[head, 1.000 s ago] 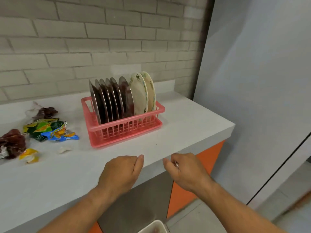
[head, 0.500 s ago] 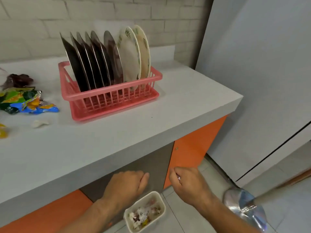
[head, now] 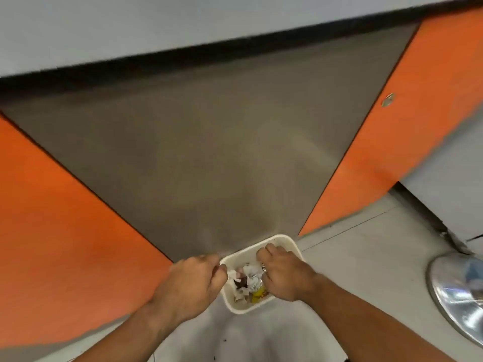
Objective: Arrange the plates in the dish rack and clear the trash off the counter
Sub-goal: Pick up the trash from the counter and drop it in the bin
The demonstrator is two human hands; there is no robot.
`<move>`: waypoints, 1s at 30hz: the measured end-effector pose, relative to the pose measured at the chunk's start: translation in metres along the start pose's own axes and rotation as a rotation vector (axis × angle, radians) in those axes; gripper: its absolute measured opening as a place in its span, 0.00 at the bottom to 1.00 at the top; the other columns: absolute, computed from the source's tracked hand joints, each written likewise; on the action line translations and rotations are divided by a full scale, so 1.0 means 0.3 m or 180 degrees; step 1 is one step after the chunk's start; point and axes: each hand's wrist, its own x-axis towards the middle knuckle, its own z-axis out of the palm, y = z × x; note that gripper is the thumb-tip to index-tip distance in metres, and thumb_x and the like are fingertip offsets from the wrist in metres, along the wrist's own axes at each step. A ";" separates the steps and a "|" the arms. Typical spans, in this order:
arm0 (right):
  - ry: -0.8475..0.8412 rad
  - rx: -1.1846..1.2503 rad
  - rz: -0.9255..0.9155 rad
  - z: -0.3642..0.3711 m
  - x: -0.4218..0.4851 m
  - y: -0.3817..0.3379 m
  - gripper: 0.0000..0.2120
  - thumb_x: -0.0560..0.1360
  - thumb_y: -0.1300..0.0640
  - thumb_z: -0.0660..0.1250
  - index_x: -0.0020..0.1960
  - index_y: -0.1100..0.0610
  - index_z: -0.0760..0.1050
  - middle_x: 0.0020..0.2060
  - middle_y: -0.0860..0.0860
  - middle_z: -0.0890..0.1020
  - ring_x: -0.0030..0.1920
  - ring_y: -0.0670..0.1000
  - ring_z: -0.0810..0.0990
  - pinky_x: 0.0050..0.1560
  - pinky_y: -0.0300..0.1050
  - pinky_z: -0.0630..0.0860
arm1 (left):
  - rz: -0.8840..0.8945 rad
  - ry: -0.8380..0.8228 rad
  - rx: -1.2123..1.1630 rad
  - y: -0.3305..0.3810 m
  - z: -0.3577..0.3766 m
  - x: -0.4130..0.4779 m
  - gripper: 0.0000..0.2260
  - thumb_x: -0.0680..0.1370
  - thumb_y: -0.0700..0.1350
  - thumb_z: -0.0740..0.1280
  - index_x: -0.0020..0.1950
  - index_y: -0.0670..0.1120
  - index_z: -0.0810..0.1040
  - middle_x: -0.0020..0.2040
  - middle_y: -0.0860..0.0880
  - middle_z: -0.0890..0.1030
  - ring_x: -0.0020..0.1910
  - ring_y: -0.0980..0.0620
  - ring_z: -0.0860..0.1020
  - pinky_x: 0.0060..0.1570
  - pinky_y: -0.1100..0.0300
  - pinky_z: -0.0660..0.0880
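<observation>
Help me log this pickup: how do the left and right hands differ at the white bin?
The left hand pinches the white bin at its left rim from outside; the right hand lies over the opening, fingers curled on the far right rim. The right hand shows a ring; the left hand shows none. Both curl fingers on the rim.

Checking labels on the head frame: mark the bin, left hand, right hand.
bin (head: 283, 240), head view, inner wall at its far corner.
left hand (head: 192, 280), head view, back of the hand, by the bin's left rim.
right hand (head: 283, 275), head view, back of the hand, over the bin's right rim.
</observation>
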 end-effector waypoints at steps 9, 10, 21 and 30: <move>-0.0517 -0.0120 -0.0365 0.402 0.310 0.072 0.42 0.66 0.38 0.72 0.72 0.48 0.56 0.70 0.48 0.66 0.69 0.53 0.65 0.66 0.53 0.64 | -0.0435 0.0159 -0.0162 -0.176 0.374 -0.012 0.13 0.79 0.55 0.57 0.36 0.54 0.63 0.33 0.55 0.70 0.34 0.53 0.70 0.36 0.57 0.63; -0.0405 -0.0061 -0.0421 0.391 0.298 0.082 0.44 0.65 0.36 0.72 0.73 0.47 0.56 0.71 0.47 0.66 0.70 0.52 0.64 0.67 0.52 0.63 | -0.0404 0.0183 -0.0227 -0.165 0.391 -0.001 0.11 0.79 0.55 0.57 0.38 0.55 0.65 0.35 0.56 0.71 0.36 0.53 0.71 0.36 0.57 0.64; 0.0541 0.0178 -0.0143 0.149 0.009 0.331 0.25 0.74 0.45 0.67 0.69 0.48 0.68 0.66 0.44 0.71 0.68 0.47 0.66 0.66 0.38 0.64 | 0.0530 -0.0919 0.0123 -0.025 0.752 0.327 0.16 0.80 0.54 0.56 0.66 0.51 0.67 0.64 0.51 0.69 0.64 0.48 0.68 0.63 0.52 0.65; 0.0583 0.0176 0.0142 0.132 -0.041 0.299 0.23 0.76 0.42 0.65 0.69 0.45 0.68 0.65 0.42 0.72 0.68 0.44 0.66 0.65 0.37 0.65 | 0.0423 -0.1234 0.0206 -0.005 0.763 0.389 0.25 0.74 0.67 0.54 0.70 0.62 0.61 0.68 0.52 0.69 0.67 0.48 0.68 0.65 0.48 0.66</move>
